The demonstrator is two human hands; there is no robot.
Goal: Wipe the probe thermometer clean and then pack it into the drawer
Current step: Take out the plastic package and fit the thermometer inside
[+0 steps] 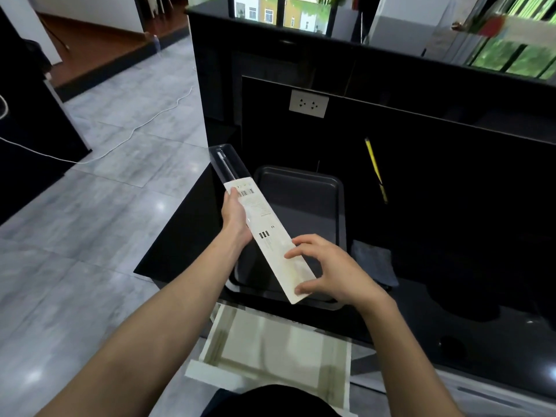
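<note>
1. While both arms reach out over the black counter (451,236), the person holds a long, narrow package (264,227) slantwise above a dark tray (319,188).
2. Its far end is clear plastic, and the probe thermometer (226,167) shows inside it as a thin pale rod; the near part is white card with a barcode and small print.
3. Left hand (236,216) grips the package near its middle from the left side, fingers wrapped under it and thumb lying along the card's edge.
4. Right hand (326,267) pinches the near end, thumb below the corner and fingertips resting on the card's top face.
5. A grey cloth (374,261) lies on the counter just right of the tray.
6. A yellow pencil-like stick (374,167) lies farther back, beyond the cloth.
7. Below the counter edge a pale drawer (270,353) stands pulled open, near the person's body.
8. A white socket plate (309,103) sits on the black back panel, and a white cable (120,142) trails across the grey floor tiles at left.
</note>
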